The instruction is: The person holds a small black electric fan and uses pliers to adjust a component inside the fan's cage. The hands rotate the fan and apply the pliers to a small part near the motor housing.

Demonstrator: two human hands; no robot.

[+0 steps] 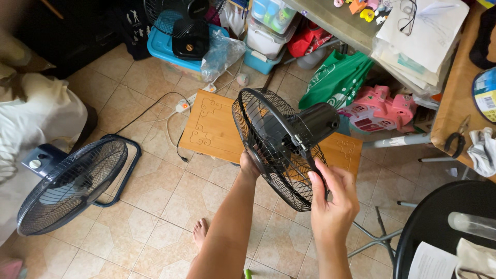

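A black fan head with a round wire cage (268,139) and a cylindrical motor housing (316,122) is held up in front of me, above the tiled floor. My left hand (248,166) grips the cage's lower left rim from behind. On the lower right, my right hand (333,199) closes its fingers on the rim, close to a clip. The cage is tilted, its front facing down and left.
A dark blue floor fan (72,181) stands at the left. A low wooden board (214,129) lies on the floor behind the held fan, with a power strip (183,106) and cable nearby. Storage boxes, a green bag (336,77), pink toys, a table with pliers (457,139) and a black stool (444,217) crowd the right.
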